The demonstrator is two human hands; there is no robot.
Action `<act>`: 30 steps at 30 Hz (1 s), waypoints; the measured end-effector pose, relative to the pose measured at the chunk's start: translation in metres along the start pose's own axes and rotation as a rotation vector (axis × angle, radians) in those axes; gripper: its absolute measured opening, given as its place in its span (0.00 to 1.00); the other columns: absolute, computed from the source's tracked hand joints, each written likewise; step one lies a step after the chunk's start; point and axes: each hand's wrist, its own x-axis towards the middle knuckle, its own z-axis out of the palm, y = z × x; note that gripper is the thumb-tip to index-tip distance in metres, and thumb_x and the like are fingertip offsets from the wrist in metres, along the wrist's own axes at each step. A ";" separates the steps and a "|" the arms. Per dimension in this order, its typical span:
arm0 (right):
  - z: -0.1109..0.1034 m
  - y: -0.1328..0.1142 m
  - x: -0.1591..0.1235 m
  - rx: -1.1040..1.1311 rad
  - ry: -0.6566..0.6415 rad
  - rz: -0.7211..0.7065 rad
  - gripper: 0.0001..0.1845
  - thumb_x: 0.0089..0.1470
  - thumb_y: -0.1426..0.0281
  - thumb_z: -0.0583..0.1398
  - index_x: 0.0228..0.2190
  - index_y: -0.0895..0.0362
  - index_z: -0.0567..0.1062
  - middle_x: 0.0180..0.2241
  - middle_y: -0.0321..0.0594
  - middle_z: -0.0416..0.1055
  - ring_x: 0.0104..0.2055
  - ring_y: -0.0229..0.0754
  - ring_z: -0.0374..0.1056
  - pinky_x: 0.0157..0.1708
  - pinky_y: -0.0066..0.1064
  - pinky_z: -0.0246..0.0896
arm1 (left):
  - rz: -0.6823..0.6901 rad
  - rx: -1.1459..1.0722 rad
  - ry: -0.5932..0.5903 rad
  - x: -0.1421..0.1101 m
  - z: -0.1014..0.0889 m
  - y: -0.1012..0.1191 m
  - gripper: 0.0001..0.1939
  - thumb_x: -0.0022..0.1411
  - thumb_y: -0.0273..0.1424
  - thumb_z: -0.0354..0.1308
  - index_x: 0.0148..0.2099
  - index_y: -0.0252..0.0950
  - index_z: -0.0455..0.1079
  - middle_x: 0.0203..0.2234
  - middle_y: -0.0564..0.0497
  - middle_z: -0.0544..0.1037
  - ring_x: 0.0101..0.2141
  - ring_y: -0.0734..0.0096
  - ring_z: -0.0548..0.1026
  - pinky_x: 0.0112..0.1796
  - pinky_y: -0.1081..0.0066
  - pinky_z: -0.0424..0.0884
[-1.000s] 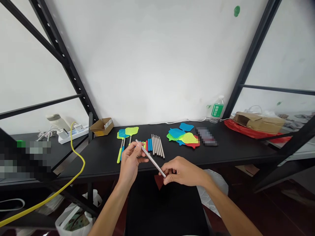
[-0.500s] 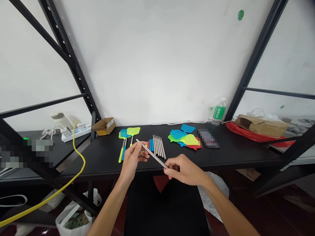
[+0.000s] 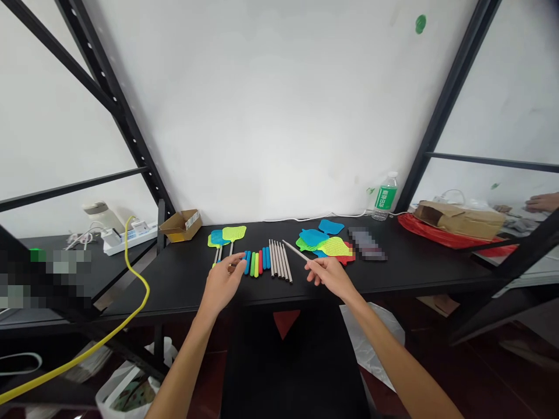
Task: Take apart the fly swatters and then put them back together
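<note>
On the head cam, my only view from back here, I'm using the row of steel tubes (image 3: 280, 261) lying on the black table (image 3: 174, 285) as the centre of the clock. The right hand (image 3: 328, 274) is just past 3 o'clock, thumb and fingers pinched on one end of a single loose tube (image 3: 296, 250). That tube slants away from the fingers toward 10 or 11, with its free tip near the far ends of the row; I can't tell if it's touching anything there

The left hand (image 3: 225, 280) sits between 8 and 9, fingertips right by the outermost blue grip (image 3: 248, 263). Can't tell from here whether it's actually clamped on it, sorry. The other coloured grips (image 3: 256, 265) (green, yellow, red, more blue) are lined up at 9, between that hand and the tubes

Around them I've got swatters with shafts (image 3: 234, 233) at 10, partly behind the left hand, and a heap of loose mesh heads (image 3: 313, 237) at 2. Further out there's a water bottle (image 3: 385, 198) at 2 and a small open carton (image 3: 180, 227) between 9 and 10
</note>
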 end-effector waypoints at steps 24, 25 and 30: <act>0.028 -0.005 -0.007 -0.721 0.121 0.060 0.14 0.56 0.54 0.63 0.29 0.51 0.78 0.27 0.37 0.77 0.34 0.45 0.72 0.28 0.30 0.46 | -0.090 0.648 0.053 0.011 0.007 -0.044 0.24 0.65 0.34 0.47 0.58 0.35 0.72 0.48 0.39 0.78 0.48 0.47 0.74 0.42 0.61 0.70; 0.029 -0.005 -0.007 -0.719 0.120 0.057 0.14 0.57 0.54 0.63 0.29 0.51 0.78 0.27 0.37 0.77 0.34 0.45 0.71 0.28 0.30 0.46 | -0.081 0.667 0.051 0.011 0.008 -0.045 0.24 0.65 0.34 0.47 0.58 0.35 0.72 0.47 0.39 0.79 0.47 0.47 0.75 0.41 0.61 0.70; 0.030 -0.005 -0.008 -0.708 0.112 0.040 0.16 0.58 0.52 0.62 0.28 0.51 0.77 0.26 0.35 0.76 0.32 0.43 0.71 0.27 0.30 0.44 | -0.060 0.737 0.035 0.012 0.010 -0.046 0.23 0.65 0.34 0.48 0.58 0.35 0.72 0.44 0.39 0.80 0.43 0.49 0.77 0.39 0.63 0.70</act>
